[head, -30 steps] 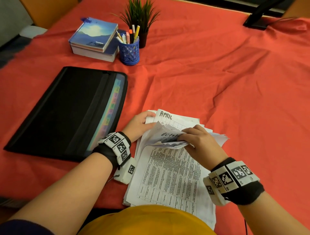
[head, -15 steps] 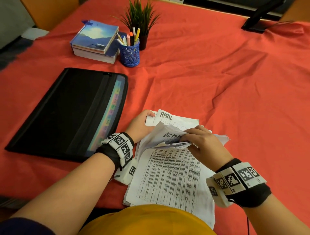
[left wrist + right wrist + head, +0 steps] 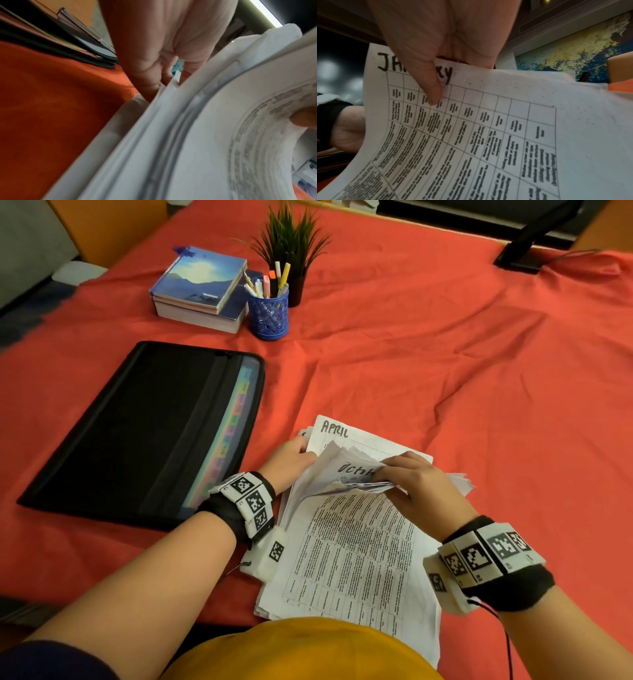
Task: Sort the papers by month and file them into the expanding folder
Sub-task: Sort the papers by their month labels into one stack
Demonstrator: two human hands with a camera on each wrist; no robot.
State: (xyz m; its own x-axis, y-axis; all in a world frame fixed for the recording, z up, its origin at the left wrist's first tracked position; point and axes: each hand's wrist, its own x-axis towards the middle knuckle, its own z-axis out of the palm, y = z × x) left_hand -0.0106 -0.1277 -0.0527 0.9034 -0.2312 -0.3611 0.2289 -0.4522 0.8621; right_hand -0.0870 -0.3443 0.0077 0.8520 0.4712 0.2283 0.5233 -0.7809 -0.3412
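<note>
From the head view, we judge the sorting barely begun: the papers (image 3: pixel 346 546) lie stacked before us, the expanding folder (image 3: pixel 137 426) flat just left, nothing visibly filed. Our right hand (image 3: pixel 414 484) pinches lifted sheets. In the left wrist view, our left hand (image 3: pixel 163 51) curls its fingers into the stack's edge. In the right wrist view, our thumb presses a January sheet (image 3: pixel 471 135).

Dim warm indoor light; head view sharp, edges bowed; left wrist view motion-blurred; right wrist view soft at edges.
</note>
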